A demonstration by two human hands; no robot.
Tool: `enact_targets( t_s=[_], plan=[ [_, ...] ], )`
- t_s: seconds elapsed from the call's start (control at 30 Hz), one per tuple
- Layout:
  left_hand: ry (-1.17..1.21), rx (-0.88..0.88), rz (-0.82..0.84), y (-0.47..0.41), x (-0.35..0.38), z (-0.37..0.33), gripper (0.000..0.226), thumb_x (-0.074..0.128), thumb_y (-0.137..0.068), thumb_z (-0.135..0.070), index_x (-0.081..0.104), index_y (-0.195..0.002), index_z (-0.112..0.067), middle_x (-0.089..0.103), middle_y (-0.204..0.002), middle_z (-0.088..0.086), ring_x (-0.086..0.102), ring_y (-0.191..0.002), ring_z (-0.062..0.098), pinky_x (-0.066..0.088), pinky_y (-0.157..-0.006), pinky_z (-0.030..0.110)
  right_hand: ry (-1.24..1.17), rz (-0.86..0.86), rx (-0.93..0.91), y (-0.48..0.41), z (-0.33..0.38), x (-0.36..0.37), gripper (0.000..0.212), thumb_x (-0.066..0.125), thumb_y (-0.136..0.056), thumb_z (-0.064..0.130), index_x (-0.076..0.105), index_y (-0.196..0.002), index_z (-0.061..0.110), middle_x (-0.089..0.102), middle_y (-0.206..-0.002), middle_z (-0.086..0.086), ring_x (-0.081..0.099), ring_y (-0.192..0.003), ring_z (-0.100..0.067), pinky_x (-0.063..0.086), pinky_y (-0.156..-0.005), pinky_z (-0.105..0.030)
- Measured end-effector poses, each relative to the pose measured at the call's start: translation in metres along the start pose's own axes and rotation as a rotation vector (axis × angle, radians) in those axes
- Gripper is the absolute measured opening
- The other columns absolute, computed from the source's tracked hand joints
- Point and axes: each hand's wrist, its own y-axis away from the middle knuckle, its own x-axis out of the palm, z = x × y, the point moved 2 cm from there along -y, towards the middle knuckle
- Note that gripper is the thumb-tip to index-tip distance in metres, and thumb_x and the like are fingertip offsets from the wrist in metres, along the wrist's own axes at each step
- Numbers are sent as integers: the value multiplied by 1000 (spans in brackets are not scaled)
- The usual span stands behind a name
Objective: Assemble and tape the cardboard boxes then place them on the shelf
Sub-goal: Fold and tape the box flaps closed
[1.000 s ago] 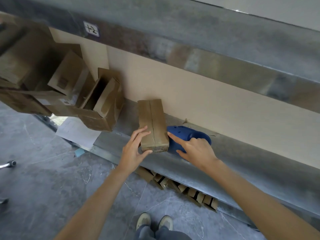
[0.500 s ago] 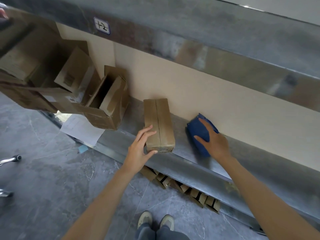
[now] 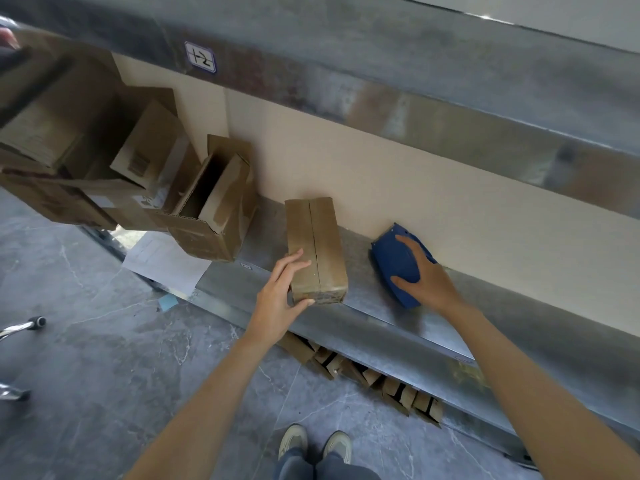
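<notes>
Shelf: grey metal shelf (image 3: 381, 317) ran slantwise across the view, with a beige back panel (image 3: 433, 188) behind it and a grey stone floor (image 3: 86, 375) below.
Far left: a heap of open cartons (image 3: 86, 161) sat on the shelf, flaps loose, none of them sealed.
Beside the heap: a single carton (image 3: 214, 216) leaned at its right edge, top flaps standing open.
Left hand: the left hand (image 3: 277, 299) gripped the near left corner of the closed box, fingers curled over its top, thumb on its near end.
Box: the closed box (image 3: 317, 244) lay lengthwise on the shelf, its far end at the back panel. The flaps met in a centre seam. Tape seemed to cover it, but I could not be sure.
Dispenser: the blue tape dispenser (image 3: 398, 268) lay on the shelf, just right of the box, not touching it.
Right hand: the right hand (image 3: 426, 278) rested on the dispenser, fingers spread and nearly straight, pressing more than clasping.
Below: flat cardboard pieces (image 3: 363, 375) lay under the shelf.
Progress: one box looked assembled and placed. The open cartons and flat pieces probably remained to do.
</notes>
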Motion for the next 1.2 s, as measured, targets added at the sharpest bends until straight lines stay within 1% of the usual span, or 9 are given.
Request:
enact_targets(
  t_s=[0.1,0.17,0.27,0.37,0.47,0.63,0.87,1.1,1.2],
  plan=[
    [-14,-5,3,0,-1,0,70,84,-74,-11,50,-134,-26,35,-150,-21,34,-141,0,47,-107,44,-24,43,1,5,0,-1,87,68,-89,38,6,-143,64,50,-142,2,59,-104,-20,50,-77,-29],
    [-20,-14,13,-1,-2,-1,70,85,-74,-12,50,-134,-28,34,-150,-23,34,-140,-1,46,-108,43,-37,50,16,8,-1,-3,90,68,-89,40,2,-143,66,45,-148,3,54,-120,-23,48,-87,-30],
    [-17,-26,57,-3,-6,-1,71,84,-75,-16,49,-134,-31,32,-149,-27,34,-139,-3,45,-109,43,-28,-19,54,15,-1,-12,92,69,-87,44,-1,-141,68,64,-117,-15,63,-98,-33,54,-79,-39],
    [-64,-26,99,-5,-12,-1,70,84,-76,-23,50,-136,-33,31,-150,-29,31,-142,1,36,-116,45,14,-113,32,21,2,-24,92,71,-83,49,4,-145,60,65,-94,-3,63,-81,-20,51,-66,-32],
    [-187,13,86,-6,-17,-4,70,84,-76,-32,51,-138,-31,31,-153,-24,17,-149,7,24,-119,42,59,-175,10,26,9,-34,88,70,-82,54,8,-144,58,54,-112,5,52,-101,-12,44,-77,-33],
    [-213,20,69,-4,-19,-8,77,82,-78,-37,45,-146,-32,25,-156,-26,14,-148,-1,21,-113,29,113,-147,-203,34,44,-24,77,66,-86,52,22,-148,43,43,-143,6,40,-130,-15,44,-95,-34],
    [-201,9,91,-4,-20,-7,78,77,-78,-49,45,-146,-28,35,-154,-22,17,-146,-6,25,-115,31,234,-2,-476,28,99,27,76,68,-86,49,39,-149,21,40,-153,1,36,-141,-18,33,-115,-43],
    [-178,14,116,-7,-27,-4,74,75,-78,-54,50,-143,-29,38,-152,-25,21,-145,-7,36,-114,53,90,-14,-458,21,100,42,70,74,-79,44,54,-139,13,51,-143,-2,49,-130,-18,46,-105,-40],
    [-160,28,88,-7,-26,0,69,75,-79,-50,53,-141,-29,41,-150,-25,25,-144,-5,40,-111,54,36,-29,-453,18,100,44,65,74,-78,41,59,-132,10,56,-136,-3,53,-127,-17,49,-102,-41]
  ],
)
